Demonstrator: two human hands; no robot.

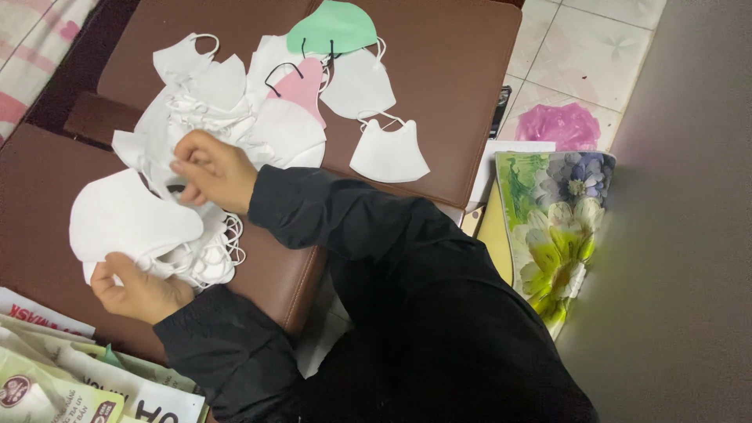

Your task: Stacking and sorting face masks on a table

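Note:
My left hand [137, 290] grips the lower edge of a stack of white face masks [133, 219] lying on a brown leather cushion [439, 86]. My right hand [215, 168] reaches across with pinched fingers, holding a white ear loop above that stack. A loose heap of white masks [227, 110] spreads behind the hands. A pink mask [304, 84] and a green mask [333, 27] lie in the heap's far part. One single white mask [388, 153] rests apart on the right. Both arms wear black sleeves.
A flower-printed bag [556, 227] stands on the floor at right, with a pink plastic bag [558, 125] behind it on pale tiles. Printed packets [70, 384] lie at lower left. Striped pink cloth [31, 39] shows at upper left.

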